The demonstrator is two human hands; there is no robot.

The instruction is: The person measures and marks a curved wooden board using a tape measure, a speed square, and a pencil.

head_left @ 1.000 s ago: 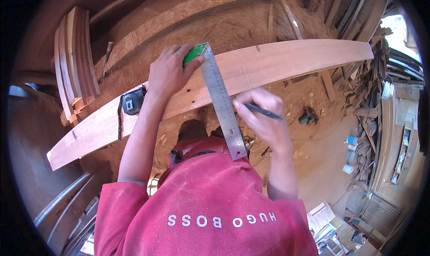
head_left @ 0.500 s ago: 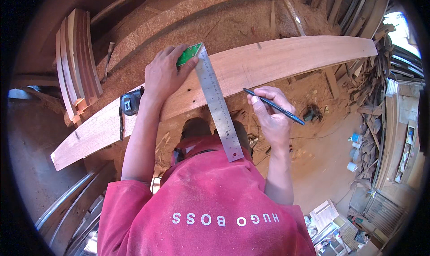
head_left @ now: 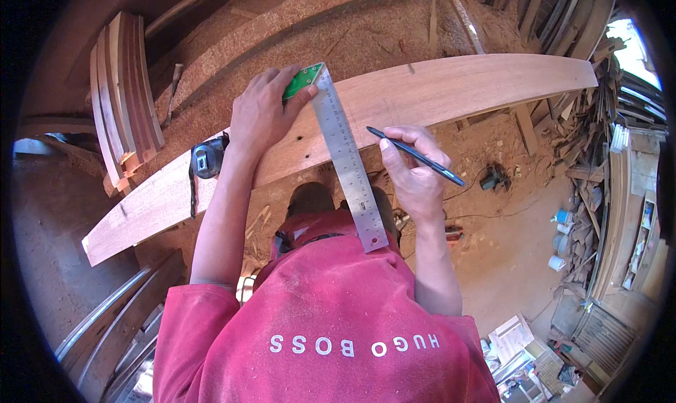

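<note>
A long, slightly curved wooden board (head_left: 465,86) lies across the view in front of me. On its far edge, my left hand (head_left: 266,114) grips the green stock of a try square (head_left: 343,142), thumb on top. The square's metal blade crosses the board and juts past its near edge toward my red shirt. My right hand (head_left: 417,170) pinches a dark pen (head_left: 415,156), its tip just right of the blade by the board's near edge. Beside my left forearm a tape measure (head_left: 208,159) sits on the board, its black strap hanging over the near edge.
Several curved wooden strips (head_left: 121,96) stand together at the far left. A large curved timber (head_left: 303,19) lies beyond the board amid sawdust. A dark power tool (head_left: 495,177) with a cord rests on the floor at right, near stacked offcuts (head_left: 590,199).
My right hand has moved left with the pen, bringing its tip closer to the square's blade. The left hand still holds the square at about the same spot on the board.
</note>
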